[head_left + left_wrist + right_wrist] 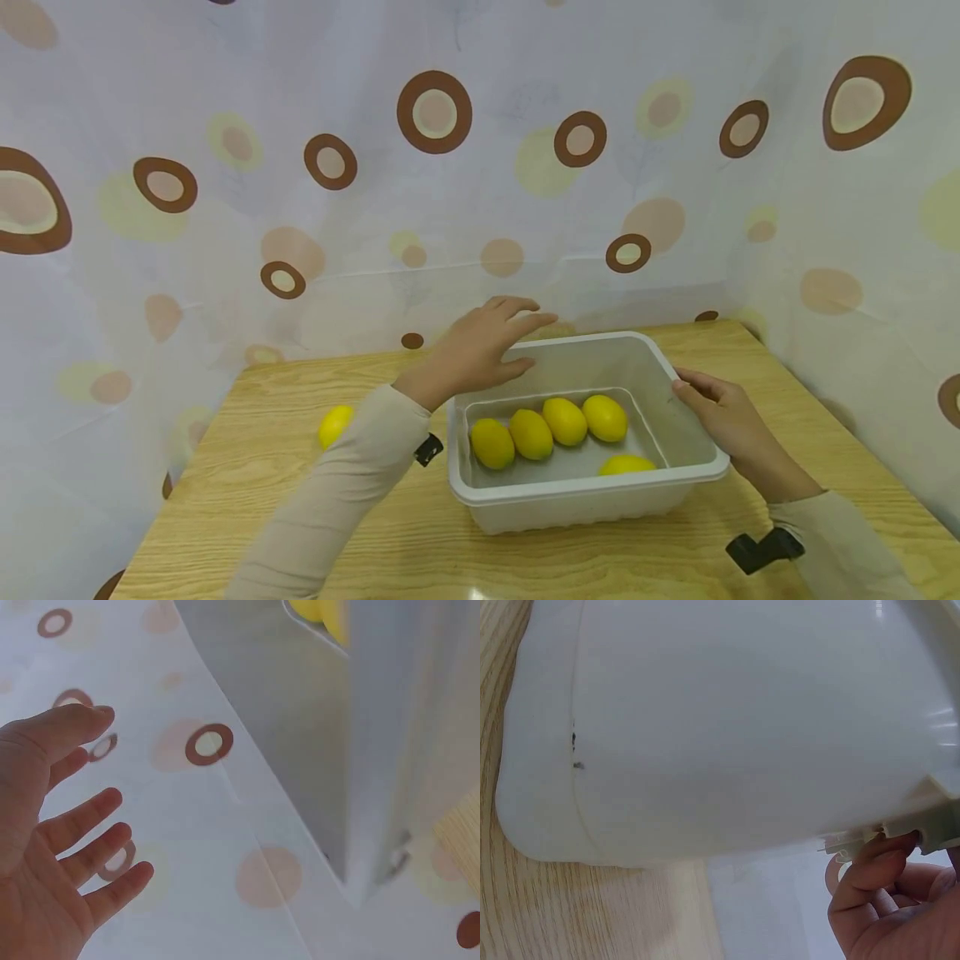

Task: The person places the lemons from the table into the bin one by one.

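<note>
A white plastic bin [577, 508] stands on the wooden table with several yellow lemons [564, 422] on its floor. Four-in-a-row wording aside, most lie in a line and one is partly hidden by the front rim. My left hand [480, 348] hovers over the bin's far left corner, fingers spread and holding nothing; the left wrist view also shows the hand [71, 840] apart from the bin wall. My right hand [723, 412] grips the bin's right rim, thumb on top; its fingers [877, 881] curl under the rim in the right wrist view.
Left of the bin, a single lemon [334, 425] lies on the wooden table [405, 542], partly behind my left sleeve. A white curtain [360, 225] with brown and yellow rounds hangs along the table's back and sides.
</note>
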{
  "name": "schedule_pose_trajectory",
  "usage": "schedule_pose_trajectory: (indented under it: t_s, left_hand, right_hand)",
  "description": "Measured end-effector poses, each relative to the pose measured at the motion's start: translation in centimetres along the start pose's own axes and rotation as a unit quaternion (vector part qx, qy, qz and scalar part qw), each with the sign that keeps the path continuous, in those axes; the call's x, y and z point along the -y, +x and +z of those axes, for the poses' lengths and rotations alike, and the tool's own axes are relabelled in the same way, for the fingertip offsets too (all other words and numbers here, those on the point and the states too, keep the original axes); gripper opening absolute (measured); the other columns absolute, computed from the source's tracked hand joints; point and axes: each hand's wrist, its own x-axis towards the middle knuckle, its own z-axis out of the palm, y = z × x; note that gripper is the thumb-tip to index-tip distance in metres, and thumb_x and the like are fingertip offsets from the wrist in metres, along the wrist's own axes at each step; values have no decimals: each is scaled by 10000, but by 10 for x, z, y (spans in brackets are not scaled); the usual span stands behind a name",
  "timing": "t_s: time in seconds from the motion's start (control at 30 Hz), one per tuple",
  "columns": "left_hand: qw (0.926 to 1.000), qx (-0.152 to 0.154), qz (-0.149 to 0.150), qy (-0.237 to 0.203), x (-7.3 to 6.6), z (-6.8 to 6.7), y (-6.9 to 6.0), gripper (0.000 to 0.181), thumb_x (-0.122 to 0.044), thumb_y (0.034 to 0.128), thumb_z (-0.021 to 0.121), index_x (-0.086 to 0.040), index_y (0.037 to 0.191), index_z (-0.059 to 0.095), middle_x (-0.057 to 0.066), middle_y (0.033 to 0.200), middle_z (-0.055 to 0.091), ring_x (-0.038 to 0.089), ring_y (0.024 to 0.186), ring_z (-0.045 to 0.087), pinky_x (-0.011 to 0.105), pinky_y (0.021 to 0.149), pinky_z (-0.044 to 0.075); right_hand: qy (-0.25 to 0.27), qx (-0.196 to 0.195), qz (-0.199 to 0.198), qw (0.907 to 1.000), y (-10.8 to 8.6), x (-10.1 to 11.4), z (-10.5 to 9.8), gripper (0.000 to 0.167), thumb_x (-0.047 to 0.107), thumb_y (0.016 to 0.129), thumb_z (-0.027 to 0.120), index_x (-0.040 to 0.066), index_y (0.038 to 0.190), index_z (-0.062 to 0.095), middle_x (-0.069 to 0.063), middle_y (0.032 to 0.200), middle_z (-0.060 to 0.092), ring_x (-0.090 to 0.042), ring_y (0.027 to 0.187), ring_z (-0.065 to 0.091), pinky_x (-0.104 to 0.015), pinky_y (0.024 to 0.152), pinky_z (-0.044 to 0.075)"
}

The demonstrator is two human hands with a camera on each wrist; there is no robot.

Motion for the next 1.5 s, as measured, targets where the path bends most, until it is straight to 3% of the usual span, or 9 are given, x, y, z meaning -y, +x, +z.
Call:
schedule_pose_trajectory:
  t_s: [0.3, 0.43, 0.73, 0.9, 1.13, 1.5]
  left_hand:
    - [9944, -962, -260, 341, 34, 5, -47, 544, -225, 875, 698, -159, 1380, 509, 115, 1355, 516, 282, 1240, 484, 462, 938, 477]
    - [9925, -1047, -481, 401, 47, 8, -70, 535, -206, 857, 715, -129, 1355, 534, 149, 1321, 536, 317, 1216, 501, 474, 899, 496]
    - [9908, -672, -1099, 410, 70, 30, -124, 540, -190, 842, 727, -88, 1338, 540, 160, 1282, 553, 346, 1185, 517, 476, 967, 456]
    - [9849, -304, -1589, 623, 80, 43, -150, 536, -229, 859, 713, -96, 1345, 531, 193, 1303, 532, 368, 1192, 510, 498, 913, 482]
    - [9709, 170, -2010, 1293, 88, 57, -174, 523, -337, 890, 675, -88, 1332, 545, 223, 1279, 538, 400, 1136, 539, 523, 789, 522]
    - [9539, 686, -2729, 1040, 97, 75, -202, 520, -294, 868, 698, -72, 1316, 554, 250, 1262, 527, 440, 1079, 549, 542, 700, 524]
  right_hand:
    - [21, 49, -51, 10000, 3, -2, -1, 618, 388, 1020, 412, -55, 1444, 343, -316, 1360, 448, -22, 885, 594, -273, 708, 554]
    - [21, 56, -39, 10000, 3, 0, -2, 621, 391, 1019, 415, -54, 1445, 342, -312, 1354, 452, -27, 883, 597, -278, 702, 554]
    - [-15, 119, 34, 9999, 2, 1, -1, 627, 391, 1024, 398, -58, 1454, 318, -320, 1379, 426, -39, 905, 586, -268, 712, 550]
    - [-27, 126, 16, 9999, 1, -1, -2, 629, 396, 1024, 395, -54, 1456, 317, -317, 1376, 429, -54, 905, 588, -272, 710, 552]
    - [3, 130, 43, 9999, 1, -3, -1, 638, 407, 1021, 397, -47, 1461, 312, -308, 1390, 419, -35, 910, 581, -265, 717, 548]
    - [55, 130, 55, 9999, -1, -2, 0, 635, 406, 1021, 400, -45, 1460, 316, -311, 1392, 418, -38, 907, 587, -271, 717, 551]
